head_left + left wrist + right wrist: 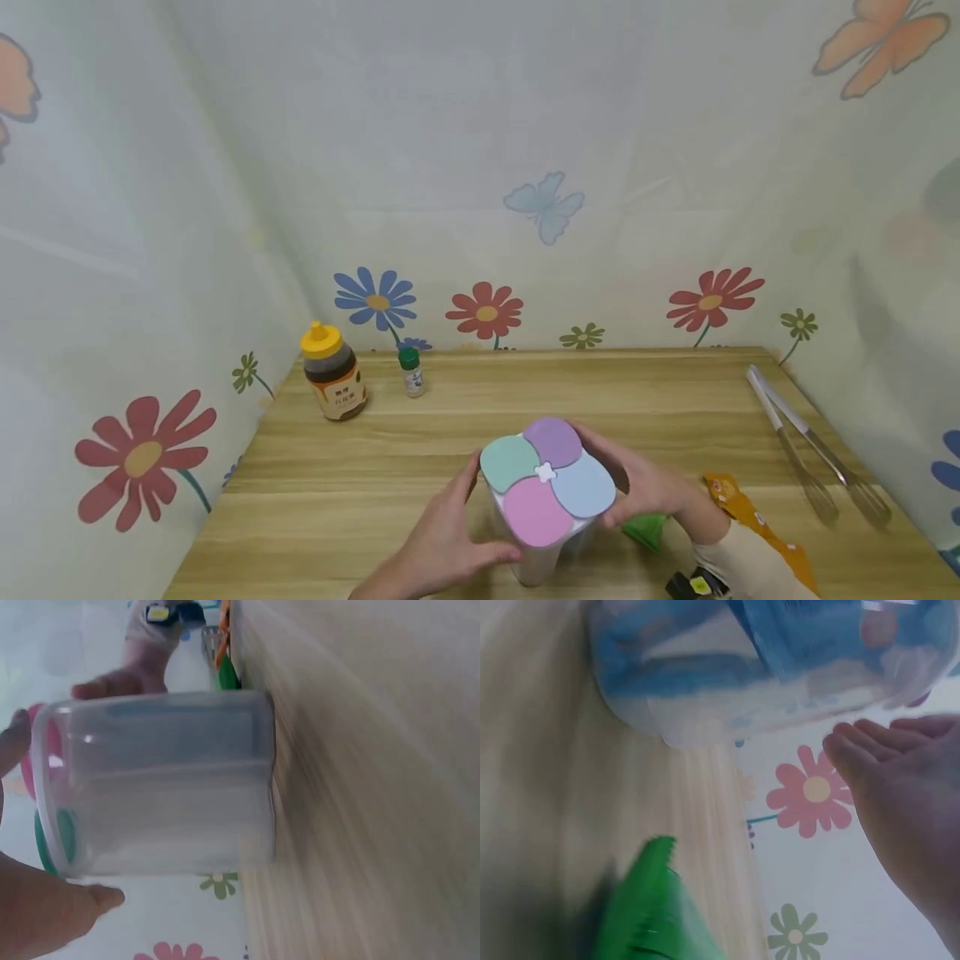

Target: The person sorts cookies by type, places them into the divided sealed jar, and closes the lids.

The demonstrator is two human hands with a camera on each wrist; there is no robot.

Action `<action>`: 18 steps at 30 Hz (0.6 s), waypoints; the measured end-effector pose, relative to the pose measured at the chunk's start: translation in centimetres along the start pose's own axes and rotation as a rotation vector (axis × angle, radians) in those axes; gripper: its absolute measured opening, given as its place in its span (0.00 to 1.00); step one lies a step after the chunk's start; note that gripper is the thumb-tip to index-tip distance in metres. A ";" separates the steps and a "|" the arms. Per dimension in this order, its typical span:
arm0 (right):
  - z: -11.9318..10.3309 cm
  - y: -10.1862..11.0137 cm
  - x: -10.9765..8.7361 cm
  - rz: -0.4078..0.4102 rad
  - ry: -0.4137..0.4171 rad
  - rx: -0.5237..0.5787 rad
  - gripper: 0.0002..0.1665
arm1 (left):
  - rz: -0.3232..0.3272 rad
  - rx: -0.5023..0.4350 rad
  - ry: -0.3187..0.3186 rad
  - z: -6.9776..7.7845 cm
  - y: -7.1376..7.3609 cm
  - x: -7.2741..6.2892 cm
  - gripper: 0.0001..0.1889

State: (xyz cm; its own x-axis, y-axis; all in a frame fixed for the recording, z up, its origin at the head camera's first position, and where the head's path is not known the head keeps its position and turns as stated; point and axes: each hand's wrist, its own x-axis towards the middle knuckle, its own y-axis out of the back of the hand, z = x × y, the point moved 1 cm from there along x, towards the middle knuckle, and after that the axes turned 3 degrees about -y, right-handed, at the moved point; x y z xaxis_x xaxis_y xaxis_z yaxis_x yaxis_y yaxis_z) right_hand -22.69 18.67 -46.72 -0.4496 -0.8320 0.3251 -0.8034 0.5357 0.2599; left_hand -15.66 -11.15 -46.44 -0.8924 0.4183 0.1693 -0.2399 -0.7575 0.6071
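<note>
A clear plastic storage box [165, 787] stands upright close over the table, topped by four petal-shaped lids [546, 475] in purple, green, pink and blue. Blue shows through the box wall [705, 675] in the right wrist view. My left hand [450, 533] holds its left side near the top, thumb toward the pink lid and fingers by the green one. On the other side my right hand [637, 479] grips round the upper edge, thumb by the blue lid and fingers behind the purple one. Near the right hand lies a green packet [656, 915], partly hidden in the head view.
A honey-type squeeze jar [333, 375] with a yellow cap stands at the back left, beside a small green-capped bottle [411, 372]. Metal tongs [810, 442] lie at the right. An orange packet [765, 529] extends partly behind the right forearm. Flowered cloth [480, 208] walls the table.
</note>
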 end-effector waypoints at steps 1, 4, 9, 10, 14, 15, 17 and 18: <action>-0.1 -0.2 -0.3 0.037 -0.012 -0.005 0.62 | -0.006 -0.002 -0.019 -0.1 0.2 0.1 0.64; -0.5 -0.9 -0.9 0.130 -0.034 -0.014 0.60 | -0.017 -0.025 -0.095 -0.7 0.9 0.6 0.62; -0.8 -2.2 -1.5 0.252 -0.049 -0.048 0.56 | -0.041 -0.004 -0.127 -1.3 1.6 1.4 0.60; -0.9 -2.4 -1.6 0.276 -0.053 -0.063 0.56 | -0.052 0.000 -0.126 -1.4 1.7 1.6 0.60; -0.9 -3.4 -2.0 0.357 -0.079 -0.085 0.54 | -0.105 -0.070 -0.148 -2.0 2.2 2.5 0.57; -0.9 -3.6 -2.1 0.368 -0.084 -0.088 0.54 | -0.119 -0.090 -0.163 -2.3 2.3 2.7 0.56; -0.8 -4.1 -2.0 0.381 -0.091 -0.085 0.55 | -0.149 -0.123 -0.193 -2.6 2.4 3.2 0.56; -0.8 -4.2 -2.0 0.386 -0.092 -0.086 0.55 | -0.164 -0.139 -0.208 -2.8 2.5 3.4 0.56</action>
State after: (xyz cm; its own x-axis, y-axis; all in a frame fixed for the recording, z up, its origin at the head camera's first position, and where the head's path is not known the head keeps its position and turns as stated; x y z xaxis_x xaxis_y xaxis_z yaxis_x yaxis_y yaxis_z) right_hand -18.08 18.20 -47.75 -0.7482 -0.5743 0.3321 -0.5346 0.8184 0.2109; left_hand -20.39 -12.98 -46.50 -0.7433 0.6235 0.2422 -0.4371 -0.7269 0.5296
